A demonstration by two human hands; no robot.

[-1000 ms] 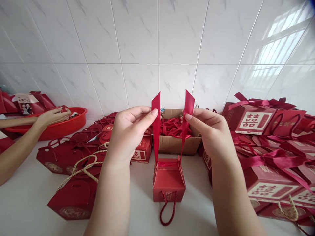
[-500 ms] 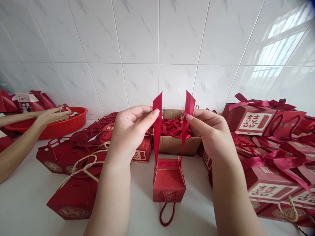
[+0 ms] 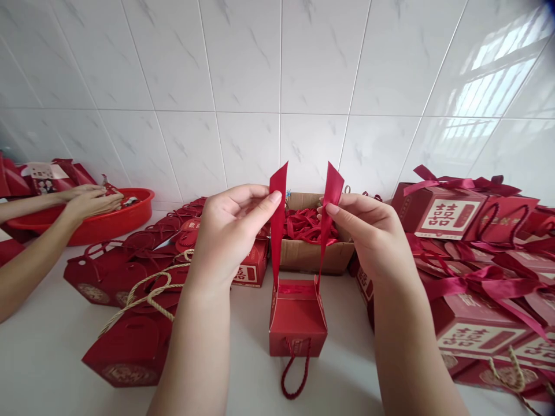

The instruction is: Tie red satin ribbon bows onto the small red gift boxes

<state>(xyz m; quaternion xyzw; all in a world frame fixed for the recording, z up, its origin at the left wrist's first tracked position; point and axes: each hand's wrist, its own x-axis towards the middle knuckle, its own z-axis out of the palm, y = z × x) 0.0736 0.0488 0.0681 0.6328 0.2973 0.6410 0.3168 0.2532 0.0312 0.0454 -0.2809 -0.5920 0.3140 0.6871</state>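
A small red gift box [image 3: 299,315] stands on the white table in front of me, with a twisted dark red cord handle [image 3: 296,387] drooping from its near side. A red satin ribbon [image 3: 278,231] passes through the top of the box, and its two ends rise upright. My left hand [image 3: 238,222] pinches one end between thumb and fingers. The other end is pinched in my right hand [image 3: 362,222], level with the left. Both slanted ribbon tips stick up above my fingers.
Behind the gift box, a cardboard box [image 3: 316,257] holds loose red ribbons. Red boxes with rope handles [image 3: 130,346] stand at left; ribbon-tied boxes [image 3: 451,216] are stacked at right. Another person's hands [image 3: 93,199] hold a small packet over a red basin [image 3: 143,211].
My hands and the ribbon stay almost still. At far left, the other person's hands have shifted slightly, and the packet they hold now stands more upright.
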